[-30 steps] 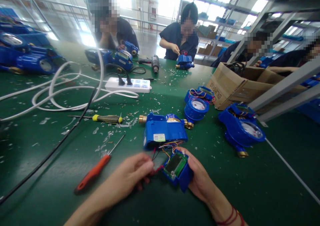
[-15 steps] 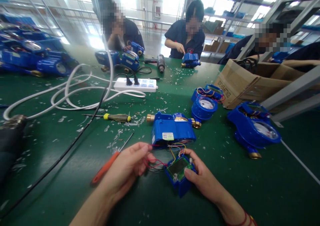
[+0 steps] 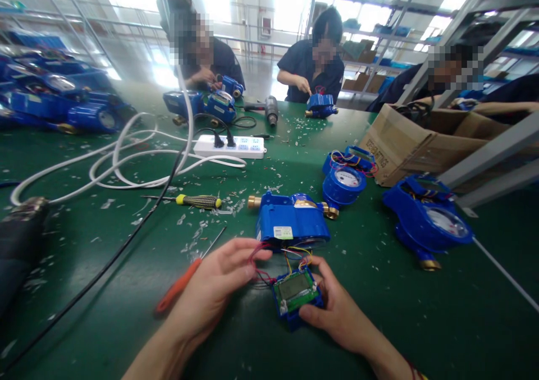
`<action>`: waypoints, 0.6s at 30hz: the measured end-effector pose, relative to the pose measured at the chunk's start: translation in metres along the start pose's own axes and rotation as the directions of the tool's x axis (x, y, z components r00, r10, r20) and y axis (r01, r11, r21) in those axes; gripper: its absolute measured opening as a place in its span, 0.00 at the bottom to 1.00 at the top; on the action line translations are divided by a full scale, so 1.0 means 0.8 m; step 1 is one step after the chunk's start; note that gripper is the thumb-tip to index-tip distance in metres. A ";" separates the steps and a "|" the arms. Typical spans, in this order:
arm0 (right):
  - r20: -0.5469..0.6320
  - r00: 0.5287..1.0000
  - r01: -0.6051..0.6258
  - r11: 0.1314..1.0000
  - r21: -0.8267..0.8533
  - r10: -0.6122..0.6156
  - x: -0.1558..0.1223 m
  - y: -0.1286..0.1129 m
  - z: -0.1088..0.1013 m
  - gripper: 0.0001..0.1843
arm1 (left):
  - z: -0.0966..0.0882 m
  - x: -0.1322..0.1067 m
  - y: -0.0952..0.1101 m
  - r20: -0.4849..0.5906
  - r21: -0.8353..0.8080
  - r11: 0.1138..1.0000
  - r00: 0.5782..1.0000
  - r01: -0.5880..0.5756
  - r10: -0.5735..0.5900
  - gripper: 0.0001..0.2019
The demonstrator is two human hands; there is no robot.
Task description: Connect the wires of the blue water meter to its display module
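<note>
Two hands are working near the counter edge: the right hand is gripping a small blue display unit, the left hand is pinching its red wires. Keeping the unit steady and the wires slack toward the blue meter seems wise.

Green-topped workbench, littered with pale plastic scraps. On it: blue water meters (several opened, wires exposed), white power strip, coiled white cable, black cable, yellow-handled screwdriver, orange-handled screwdriver, cardboard box, power screwdriver.
</note>
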State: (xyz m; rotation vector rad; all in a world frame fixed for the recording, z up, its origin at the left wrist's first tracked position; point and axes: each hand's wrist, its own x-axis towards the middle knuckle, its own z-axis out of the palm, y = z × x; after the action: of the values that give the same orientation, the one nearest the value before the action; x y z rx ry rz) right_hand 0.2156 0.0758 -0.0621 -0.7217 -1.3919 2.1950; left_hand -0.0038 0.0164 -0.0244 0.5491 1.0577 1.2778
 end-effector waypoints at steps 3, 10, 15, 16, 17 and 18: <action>0.011 1.000 -0.017 0.999 0.034 0.017 0.000 0.001 0.000 0.41 | -0.002 0.002 -0.002 -0.080 -0.038 0.999 0.997 -0.021 0.018 0.22; 0.017 1.000 -0.022 1.000 -0.001 0.022 -0.001 -0.001 0.003 0.41 | -0.006 0.006 -0.001 -0.142 0.082 0.995 0.988 -0.052 0.063 0.16; 0.023 0.999 -0.044 0.999 -0.015 0.045 0.000 0.008 0.001 0.43 | -0.009 0.005 -0.010 -0.242 0.719 0.680 0.864 -0.146 0.441 0.10; 0.021 0.999 -0.045 0.999 -0.014 0.045 0.001 0.012 -0.002 0.44 | -0.006 0.004 -0.014 -0.176 0.838 0.502 0.763 -0.216 0.622 0.09; 0.018 0.999 -0.050 0.999 -0.014 0.050 0.002 0.017 -0.004 0.45 | -0.002 0.003 -0.019 -0.023 0.906 0.281 0.627 -0.316 0.779 0.08; -0.034 0.998 -0.050 0.999 -0.019 0.050 0.004 0.022 -0.007 0.45 | 0.003 0.002 -0.024 0.160 0.909 0.088 0.536 -0.408 0.829 0.07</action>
State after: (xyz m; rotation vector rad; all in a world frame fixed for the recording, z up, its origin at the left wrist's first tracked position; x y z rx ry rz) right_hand 0.2153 0.0750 -0.0809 -0.8055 -1.3955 2.1993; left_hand 0.0076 0.0138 -0.0399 1.8627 2.0346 1.5401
